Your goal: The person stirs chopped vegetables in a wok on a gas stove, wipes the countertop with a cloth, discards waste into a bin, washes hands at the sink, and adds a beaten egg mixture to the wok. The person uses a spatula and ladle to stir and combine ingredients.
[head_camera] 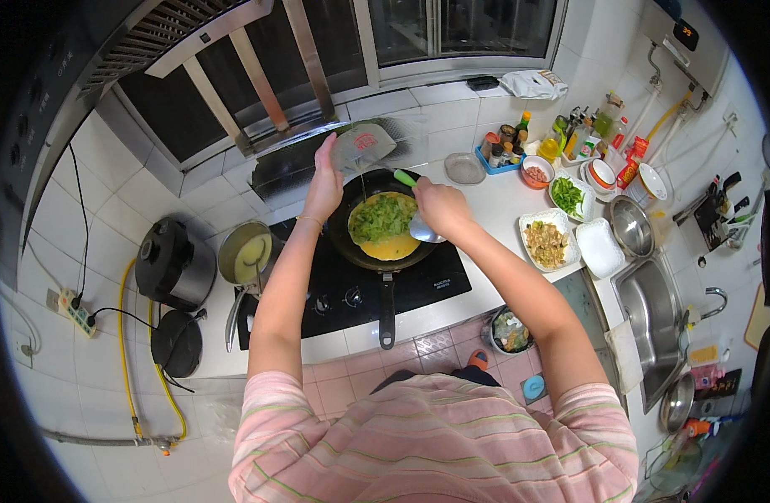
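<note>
My left hand grips a bowl with a red mark, tilted above the far side of the frying pan. A thin stream runs from the bowl down to the pan. Chopped greens lie there over a yellow egg-like layer. My right hand is closed around a green-handled metal utensil, whose rounded head rests at the pan's right side. The pan sits on a black gas hob, its handle pointing towards me.
On the left stand a pot of yellowish liquid with a ladle in it and an electric pressure cooker. At right are a dish of chopped food, a plate of green peppers, seasoning bottles and a sink.
</note>
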Tool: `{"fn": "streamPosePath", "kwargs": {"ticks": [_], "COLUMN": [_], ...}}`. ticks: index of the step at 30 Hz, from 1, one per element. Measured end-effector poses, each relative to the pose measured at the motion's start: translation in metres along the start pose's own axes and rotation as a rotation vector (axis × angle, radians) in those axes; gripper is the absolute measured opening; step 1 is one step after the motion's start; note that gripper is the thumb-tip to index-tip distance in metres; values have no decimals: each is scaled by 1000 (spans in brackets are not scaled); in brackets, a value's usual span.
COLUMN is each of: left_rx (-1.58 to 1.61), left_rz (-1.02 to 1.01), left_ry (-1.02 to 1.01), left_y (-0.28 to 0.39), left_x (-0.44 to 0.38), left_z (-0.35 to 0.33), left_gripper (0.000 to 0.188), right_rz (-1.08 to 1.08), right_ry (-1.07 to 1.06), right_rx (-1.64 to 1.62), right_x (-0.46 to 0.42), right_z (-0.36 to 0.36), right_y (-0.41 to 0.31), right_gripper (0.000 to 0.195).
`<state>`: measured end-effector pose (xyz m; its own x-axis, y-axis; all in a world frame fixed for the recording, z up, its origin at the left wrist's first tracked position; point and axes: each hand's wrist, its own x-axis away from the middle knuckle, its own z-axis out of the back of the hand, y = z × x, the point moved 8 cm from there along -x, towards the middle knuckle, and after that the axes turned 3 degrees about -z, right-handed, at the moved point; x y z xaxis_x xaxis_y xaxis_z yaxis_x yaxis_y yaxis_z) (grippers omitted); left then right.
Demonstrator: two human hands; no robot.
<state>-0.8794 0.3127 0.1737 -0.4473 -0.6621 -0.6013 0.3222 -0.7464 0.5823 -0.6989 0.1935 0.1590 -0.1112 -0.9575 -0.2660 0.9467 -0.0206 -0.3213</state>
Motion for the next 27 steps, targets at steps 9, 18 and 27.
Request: {"fn": "streamPosePath", "kwargs": {"ticks": [9,18,27], "left_rx": [-140,-152,19], "left_rz": [-92,-70,35], "left_ry": [27,9,28], "left_y": [20,9,-25], "left_x": [4,6,23], "left_z": [5,-8,-20], "left_gripper": [72,67,70], "right_rz": [57,-58,59], "right_ry": [-3,132,-75], "right_rx": [-1,30,-121], "right_x": [22,9,34], "right_z": [-9,-13,-46], "right_y": [7,21,-20], "right_gripper": [23,23,29]}}
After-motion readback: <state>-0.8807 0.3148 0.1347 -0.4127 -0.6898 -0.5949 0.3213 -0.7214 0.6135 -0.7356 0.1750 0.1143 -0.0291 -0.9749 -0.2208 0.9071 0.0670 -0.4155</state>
